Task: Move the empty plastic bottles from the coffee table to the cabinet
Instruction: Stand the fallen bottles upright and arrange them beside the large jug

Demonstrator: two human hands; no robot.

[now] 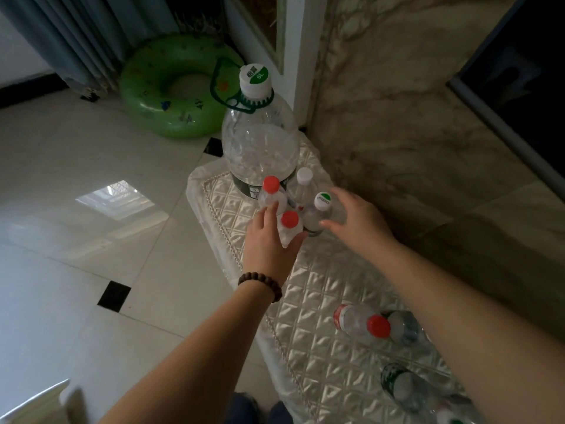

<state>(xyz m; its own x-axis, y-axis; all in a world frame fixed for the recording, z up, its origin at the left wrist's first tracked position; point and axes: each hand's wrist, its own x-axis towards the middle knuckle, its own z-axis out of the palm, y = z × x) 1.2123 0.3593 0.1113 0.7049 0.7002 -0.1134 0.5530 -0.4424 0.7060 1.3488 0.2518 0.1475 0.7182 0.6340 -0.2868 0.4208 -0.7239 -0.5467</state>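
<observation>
A: What are the fingers doing?

B: The left hand [269, 240] has thumb and fingers curled round a small red-capped bottle [289, 226], which stands upright on the quilted cloth [321, 289]. The right hand [356, 223] is spread wide open with nothing in it; its thumb tip is at the side of a green-and-white-capped bottle [319, 212], whether touching I cannot tell.

A: And around those two?

B: Just behind them stand another red-capped bottle [272, 192] and a white-capped one [302, 186], all four bunched close. Behind the group is a big clear jug [260, 142] with a green handle ring.

A: Anything nearer the person?

B: A beaded bracelet [261, 284] sits on the left wrist. Under the right forearm a few more bottles lie on their sides on the same cloth, one with a red cap [362, 324], one with a green label [403, 390].

A: And off the cloth?

B: A pale tiled floor [91, 209], with a green swim ring [171, 87] by the curtain [61, 35].
</observation>
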